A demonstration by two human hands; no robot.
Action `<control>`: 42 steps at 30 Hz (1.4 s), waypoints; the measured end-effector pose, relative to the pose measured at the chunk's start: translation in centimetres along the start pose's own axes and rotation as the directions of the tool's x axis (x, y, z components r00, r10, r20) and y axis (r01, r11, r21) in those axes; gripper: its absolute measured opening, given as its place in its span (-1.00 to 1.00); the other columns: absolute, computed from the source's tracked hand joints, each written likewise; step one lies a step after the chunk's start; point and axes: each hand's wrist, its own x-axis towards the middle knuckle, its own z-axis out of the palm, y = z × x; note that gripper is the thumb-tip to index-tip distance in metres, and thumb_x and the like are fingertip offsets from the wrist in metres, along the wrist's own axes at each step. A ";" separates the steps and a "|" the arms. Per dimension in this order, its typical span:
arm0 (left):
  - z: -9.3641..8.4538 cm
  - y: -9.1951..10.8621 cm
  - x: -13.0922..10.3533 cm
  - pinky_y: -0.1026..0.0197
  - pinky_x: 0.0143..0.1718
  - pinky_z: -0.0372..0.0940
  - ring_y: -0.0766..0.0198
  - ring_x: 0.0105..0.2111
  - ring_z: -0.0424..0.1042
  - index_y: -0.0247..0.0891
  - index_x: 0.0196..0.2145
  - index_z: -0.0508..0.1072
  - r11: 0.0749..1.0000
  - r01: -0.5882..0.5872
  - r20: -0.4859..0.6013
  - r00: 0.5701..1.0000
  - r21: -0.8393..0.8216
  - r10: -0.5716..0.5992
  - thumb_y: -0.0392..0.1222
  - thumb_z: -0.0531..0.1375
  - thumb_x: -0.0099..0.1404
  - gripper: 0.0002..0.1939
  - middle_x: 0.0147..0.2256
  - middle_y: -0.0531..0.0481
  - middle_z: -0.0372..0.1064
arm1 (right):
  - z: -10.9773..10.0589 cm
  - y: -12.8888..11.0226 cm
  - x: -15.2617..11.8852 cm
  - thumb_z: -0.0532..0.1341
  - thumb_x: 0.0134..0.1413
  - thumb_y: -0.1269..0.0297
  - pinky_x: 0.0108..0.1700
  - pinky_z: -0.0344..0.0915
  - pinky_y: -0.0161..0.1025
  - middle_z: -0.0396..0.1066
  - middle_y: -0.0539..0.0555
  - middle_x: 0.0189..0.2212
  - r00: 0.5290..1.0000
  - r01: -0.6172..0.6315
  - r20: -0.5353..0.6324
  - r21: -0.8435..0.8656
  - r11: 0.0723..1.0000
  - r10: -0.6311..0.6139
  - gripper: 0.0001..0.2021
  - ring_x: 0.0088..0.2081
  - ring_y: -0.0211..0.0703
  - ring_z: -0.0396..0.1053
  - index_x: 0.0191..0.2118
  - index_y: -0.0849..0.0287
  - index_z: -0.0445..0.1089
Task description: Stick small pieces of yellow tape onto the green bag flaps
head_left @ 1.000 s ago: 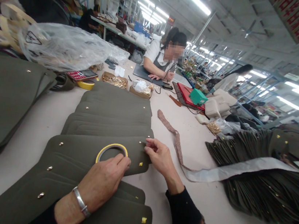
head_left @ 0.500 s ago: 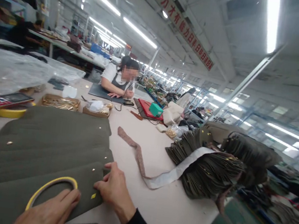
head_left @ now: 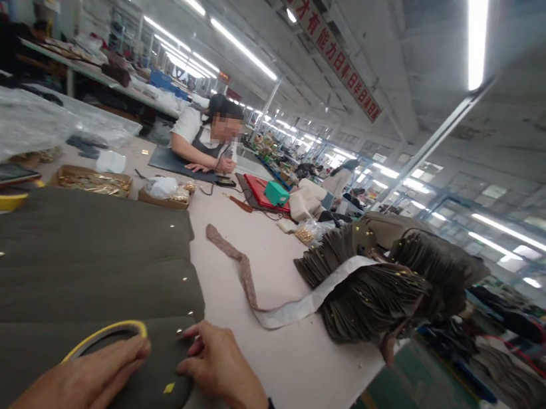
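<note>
My left hand (head_left: 90, 371) is closed around a roll of yellow tape (head_left: 108, 330), whose rim arches above my fingers. Under it lies a dark green fabric panel (head_left: 97, 242) with small gold metal pieces along its right side. My right hand (head_left: 226, 369) rests at the panel's right edge, index finger beside one gold piece (head_left: 179, 332). Its thumb and index finger are bent and apart, with nothing visible between them. A little yellow patch (head_left: 169, 389) sits on the panel just below my right thumb.
Right of the panel, a brown-and-white strip (head_left: 283, 316) runs to a stack of dark green pieces (head_left: 371, 298). Boxes of gold hardware (head_left: 95, 182) stand behind the panel. Across the table (head_left: 226, 252), a co-worker (head_left: 206, 135) leans over a dark sheet.
The view has turned slightly, so things sit further left. My right fingertips have shifted down along the panel edge towards a gold piece. The tape roll stays in my left hand.
</note>
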 end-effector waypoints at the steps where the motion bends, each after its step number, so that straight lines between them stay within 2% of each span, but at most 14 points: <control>1: -0.8 0.7 0.2 0.36 -0.21 0.44 0.26 -0.21 0.55 0.00 -0.13 0.48 1.000 -0.021 -0.011 1.000 0.011 0.021 -0.08 0.01 0.37 -0.74 -0.16 0.18 0.55 | -0.2 -0.1 -0.2 0.34 -0.20 0.49 -0.38 0.25 -0.36 0.43 -0.06 -0.44 1.000 0.023 0.008 -0.023 0.999 -0.023 -0.59 -0.41 -0.23 0.37 -0.12 0.11 0.48; 4: -2.9 2.8 0.8 0.32 -0.13 0.41 0.27 -0.16 0.54 -0.08 0.01 0.40 0.996 -0.065 -0.018 0.998 0.064 0.066 -0.10 -0.06 0.42 -0.67 -0.10 0.11 0.53 | -0.7 -0.6 -0.4 0.22 0.01 0.46 -0.30 0.28 -0.32 0.47 0.00 -0.45 0.977 0.133 -0.168 0.015 0.991 -0.128 -0.80 -0.39 -0.22 0.39 -0.21 0.18 0.51; 7: -3.7 3.9 1.0 0.33 -0.21 0.43 0.29 -0.20 0.55 -0.12 0.25 0.11 0.993 -0.083 -0.007 0.996 0.089 0.084 -0.12 -0.06 0.44 -0.55 -0.08 0.05 0.52 | -0.6 -1.6 -0.6 0.18 0.12 0.38 -0.33 0.29 -0.33 0.48 0.02 -0.46 0.952 0.263 -0.198 0.150 0.953 -0.232 -0.85 -0.42 -0.23 0.39 -0.27 0.19 0.51; 12: -3.2 4.1 0.4 0.31 -0.30 0.44 0.24 -0.26 0.56 -0.20 0.22 0.07 0.985 -0.109 -0.062 0.991 0.133 0.118 -0.09 -0.06 0.45 -0.57 -0.15 -0.02 0.54 | -0.1 -3.5 -1.4 0.19 0.10 0.47 -0.22 0.31 -0.30 0.47 0.07 -0.31 0.822 0.555 -0.192 0.059 0.830 -0.536 -0.80 -0.32 -0.22 0.38 -0.15 0.19 0.45; 19: -2.6 4.5 0.6 0.29 -0.35 0.42 0.25 -0.31 0.57 -0.23 0.13 0.11 0.980 -0.172 -0.068 0.981 0.101 0.180 -0.10 -0.12 0.47 -0.66 -0.19 -0.05 0.54 | 1.0 -3.2 -0.9 0.14 0.13 0.50 -0.25 0.28 -0.29 0.43 0.07 -0.39 0.747 0.639 -0.168 -0.085 0.764 -0.643 -0.88 -0.34 -0.21 0.36 -0.30 0.20 0.40; 24: -2.8 4.9 0.7 0.25 -0.43 0.36 0.25 -0.38 0.53 -0.17 -0.08 0.25 0.991 -0.118 0.031 0.993 0.064 0.116 -0.23 -0.08 0.44 -0.83 -0.33 0.07 0.49 | 1.5 -2.9 -0.6 0.11 0.07 0.52 -0.38 0.23 -0.31 0.36 0.03 -0.54 0.667 0.655 -0.254 -0.249 0.713 -0.701 -0.86 -0.48 -0.23 0.31 -0.42 0.21 0.36; 26: -2.9 4.9 0.9 0.23 -0.44 0.33 0.24 -0.42 0.51 -0.17 -0.19 0.30 0.992 -0.091 0.075 0.994 0.089 0.084 -0.27 -0.06 0.42 -0.84 -0.38 0.08 0.46 | 1.6 -3.0 -0.5 0.09 0.06 0.53 -0.39 0.23 -0.30 0.36 0.03 -0.55 0.657 0.643 -0.271 -0.285 0.711 -0.703 -0.85 -0.48 -0.23 0.31 -0.43 0.22 0.37; 28: -2.9 4.9 1.2 0.23 -0.46 0.30 0.25 -0.45 0.49 -0.18 -0.28 0.32 0.990 -0.077 0.061 0.996 0.119 0.070 -0.28 -0.06 0.42 -0.81 -0.42 0.08 0.43 | 1.6 -3.2 -0.5 0.10 0.03 0.51 -0.40 0.23 -0.30 0.37 0.03 -0.56 0.681 0.608 -0.306 -0.271 0.746 -0.666 -0.85 -0.49 -0.23 0.31 -0.44 0.22 0.38; 29: -2.8 4.8 1.4 0.24 -0.48 0.28 0.25 -0.47 0.47 -0.19 -0.30 0.33 0.988 -0.080 0.030 0.997 0.133 0.076 -0.27 -0.06 0.42 -0.80 -0.44 0.08 0.41 | 1.5 -3.4 -0.4 0.11 0.02 0.50 -0.41 0.23 -0.31 0.38 0.03 -0.56 0.717 0.571 -0.330 -0.227 0.789 -0.614 -0.86 -0.50 -0.24 0.32 -0.45 0.22 0.39; 32: -2.2 4.6 2.0 0.24 -0.51 0.24 0.27 -0.50 0.45 -0.21 -0.32 0.35 0.979 -0.101 -0.090 0.989 0.179 0.118 -0.26 -0.05 0.42 -0.78 -0.48 0.08 0.38 | 1.5 -4.1 -0.1 0.15 -0.02 0.43 -0.49 0.22 -0.35 0.37 -0.02 -0.60 0.895 0.345 -0.338 0.110 0.932 -0.291 -0.89 -0.57 -0.28 0.31 -0.49 0.21 0.39; 34: -1.7 4.5 2.2 0.25 -0.52 0.22 0.28 -0.51 0.43 -0.22 -0.34 0.36 0.975 -0.113 -0.145 0.979 0.194 0.142 -0.27 -0.04 0.42 -0.77 -0.49 0.08 0.37 | 1.6 -4.4 0.3 0.18 -0.04 0.37 -0.56 0.22 -0.38 0.35 -0.05 -0.64 0.972 0.153 -0.225 0.360 0.920 -0.074 -0.90 -0.63 -0.31 0.29 -0.50 0.21 0.38; 36: -1.3 4.5 2.2 0.26 -0.52 0.21 0.30 -0.52 0.41 -0.22 -0.37 0.35 0.975 -0.119 -0.184 0.971 0.188 0.154 -0.29 -0.03 0.41 -0.77 -0.51 0.08 0.35 | 1.8 -4.4 0.9 0.19 -0.06 0.33 -0.59 0.23 -0.40 0.33 -0.08 -0.67 0.989 0.054 -0.144 0.476 0.878 0.017 -0.90 -0.66 -0.32 0.28 -0.51 0.22 0.38; 40: -1.0 4.7 2.0 0.29 -0.44 0.24 0.33 -0.51 0.39 -0.24 -0.37 0.34 0.981 -0.129 -0.256 0.953 0.142 0.163 -0.32 0.01 0.39 -0.81 -0.50 0.08 0.35 | 1.7 -2.6 2.6 0.24 -0.11 0.29 -0.60 0.23 -0.42 0.35 -0.07 -0.67 0.971 -0.002 -0.209 0.486 0.874 0.118 -0.88 -0.66 -0.34 0.30 -0.50 0.24 0.40; 42: -1.0 4.5 1.8 0.28 -0.42 0.26 0.33 -0.49 0.39 -0.25 -0.34 0.35 0.984 -0.106 -0.249 0.958 0.145 0.140 -0.31 0.01 0.40 -0.83 -0.48 0.07 0.37 | 1.2 -1.3 3.3 0.26 -0.12 0.23 -0.61 0.23 -0.42 0.36 -0.05 -0.67 0.968 -0.070 -0.174 0.509 0.858 0.182 -0.83 -0.67 -0.34 0.30 -0.48 0.26 0.42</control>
